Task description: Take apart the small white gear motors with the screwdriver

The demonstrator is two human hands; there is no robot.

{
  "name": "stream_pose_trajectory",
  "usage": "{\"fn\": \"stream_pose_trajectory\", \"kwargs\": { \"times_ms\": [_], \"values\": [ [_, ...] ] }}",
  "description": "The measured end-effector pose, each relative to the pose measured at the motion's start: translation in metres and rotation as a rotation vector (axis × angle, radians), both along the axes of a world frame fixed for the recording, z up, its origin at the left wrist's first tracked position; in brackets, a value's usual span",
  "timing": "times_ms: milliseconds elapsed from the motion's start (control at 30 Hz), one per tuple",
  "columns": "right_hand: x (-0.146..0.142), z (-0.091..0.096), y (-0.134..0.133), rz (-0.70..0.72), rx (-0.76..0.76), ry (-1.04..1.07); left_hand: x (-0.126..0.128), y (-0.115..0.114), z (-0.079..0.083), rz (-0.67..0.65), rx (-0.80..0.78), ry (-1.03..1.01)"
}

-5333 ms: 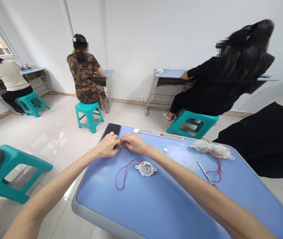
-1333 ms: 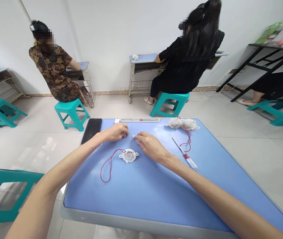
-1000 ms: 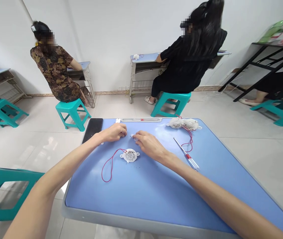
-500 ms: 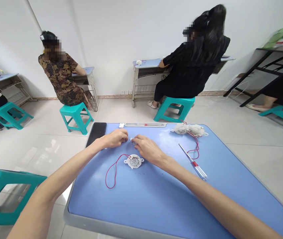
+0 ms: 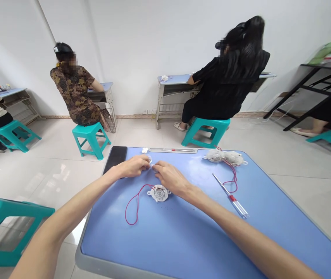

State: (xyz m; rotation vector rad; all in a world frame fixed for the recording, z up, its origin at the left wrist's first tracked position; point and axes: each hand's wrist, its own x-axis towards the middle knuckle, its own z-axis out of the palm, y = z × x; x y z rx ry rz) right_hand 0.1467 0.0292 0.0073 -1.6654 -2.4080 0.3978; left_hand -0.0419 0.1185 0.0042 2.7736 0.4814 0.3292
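Observation:
Above the far half of the blue desk, my left hand (image 5: pixel 138 166) pinches a small whitish plastic piece (image 5: pixel 150 159). Close beside it, my right hand (image 5: pixel 169 176) is closed with its fingertips on a small clear piece (image 5: pixel 154 169); whether the two pieces touch I cannot tell. Just below my right hand lies a round white plastic part (image 5: pixel 159 193) with side lugs, coiled rings inside and a loop of red cord (image 5: pixel 137 207). My fingers hide most of what they grip.
A black phone (image 5: pixel 117 157) lies by my left hand, with a small white piece (image 5: pixel 145 150) near the pen groove. To the right are a screwdriver-like rod (image 5: pixel 226 190) and white parts with red cords (image 5: pixel 226 157). Seated people (image 5: pixel 223 85) work at desks beyond; a green stool (image 5: pixel 14 205) stands left.
My hands have come slightly closer together, and the piece in my left fingers now shows. The whole view has shifted a little; the round white part stays on the desk.

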Motion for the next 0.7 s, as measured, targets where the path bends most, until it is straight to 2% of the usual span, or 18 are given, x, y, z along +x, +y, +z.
{"fn": "stream_pose_trajectory", "kwargs": {
  "times_ms": [700],
  "values": [
    [-0.0006,-0.0070,0.0021,-0.011,0.006,0.095,-0.0002,0.0017,0.0098,0.093,-0.017,-0.073]
  ]
}}
